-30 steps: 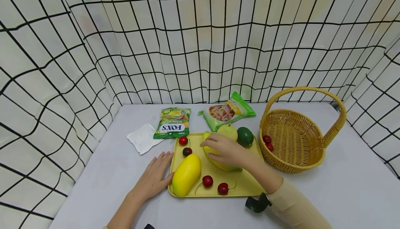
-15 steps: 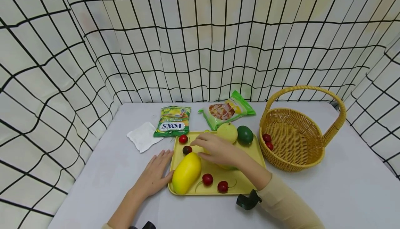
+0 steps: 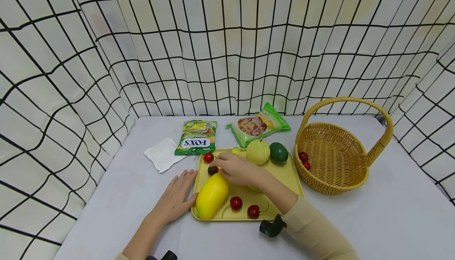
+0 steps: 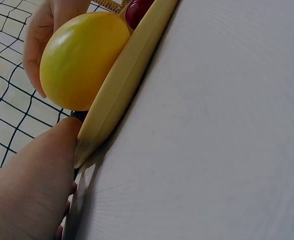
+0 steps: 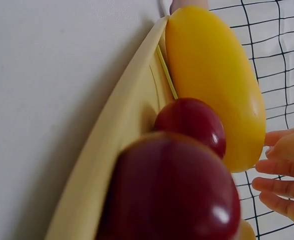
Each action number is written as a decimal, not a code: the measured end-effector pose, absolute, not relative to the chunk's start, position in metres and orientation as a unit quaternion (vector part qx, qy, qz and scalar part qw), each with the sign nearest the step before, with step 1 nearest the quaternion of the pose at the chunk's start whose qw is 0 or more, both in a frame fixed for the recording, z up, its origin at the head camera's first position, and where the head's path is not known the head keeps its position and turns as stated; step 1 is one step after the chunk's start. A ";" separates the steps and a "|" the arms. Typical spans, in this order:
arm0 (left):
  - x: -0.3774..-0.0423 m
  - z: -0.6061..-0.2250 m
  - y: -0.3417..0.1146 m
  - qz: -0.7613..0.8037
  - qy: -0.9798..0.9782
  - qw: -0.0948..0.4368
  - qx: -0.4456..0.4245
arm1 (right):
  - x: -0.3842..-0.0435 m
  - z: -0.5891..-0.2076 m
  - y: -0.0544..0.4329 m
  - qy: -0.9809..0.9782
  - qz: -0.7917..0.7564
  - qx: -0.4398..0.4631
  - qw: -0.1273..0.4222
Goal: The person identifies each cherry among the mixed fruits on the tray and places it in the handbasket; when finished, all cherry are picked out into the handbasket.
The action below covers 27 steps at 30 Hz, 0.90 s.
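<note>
In the head view, my right hand (image 3: 236,168) is over the yellow tray (image 3: 289,177), fingertips right at a dark cherry (image 3: 212,170). The right wrist view shows that hand's fingers (image 5: 282,187) apart and loosely bent behind the yellow mango (image 5: 212,90). Flat on the table, my left hand (image 3: 176,197) has its thumb at the tray's left edge, beside the mango. A red cherry (image 3: 208,157) lies just behind the dark one. Two more red cherries, one left (image 3: 236,203) and one right (image 3: 253,211), lie near the front rim. The banana (image 3: 235,150) is mostly hidden under my right hand.
A yellow-green pear (image 3: 258,152) and a dark green avocado (image 3: 279,153) sit at the tray's back. Behind stand a FOX'S candy bag (image 3: 196,137) and a green snack bag (image 3: 256,128). A wicker basket (image 3: 332,161) with cherries is right; a white tissue (image 3: 161,155) lies left.
My right hand has moved left from above the banana to the dark cherry, uncovering more of the pear. The left hand has stayed in place.
</note>
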<state>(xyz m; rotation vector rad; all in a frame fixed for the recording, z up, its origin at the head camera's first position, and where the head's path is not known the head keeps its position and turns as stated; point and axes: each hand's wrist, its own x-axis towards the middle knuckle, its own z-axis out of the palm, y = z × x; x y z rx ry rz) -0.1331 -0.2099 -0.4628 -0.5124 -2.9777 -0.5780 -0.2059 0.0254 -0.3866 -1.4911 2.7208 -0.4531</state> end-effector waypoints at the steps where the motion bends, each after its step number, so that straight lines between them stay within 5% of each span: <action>1: -0.133 -0.463 -0.210 -0.188 -0.967 0.033 -0.167 | -0.206 -0.387 0.024 0.869 -0.143 -0.473 0.008; 27: -0.134 -0.464 -0.210 -0.188 -0.967 0.035 -0.166 | -0.221 -0.407 0.010 0.880 -0.098 -0.461 0.064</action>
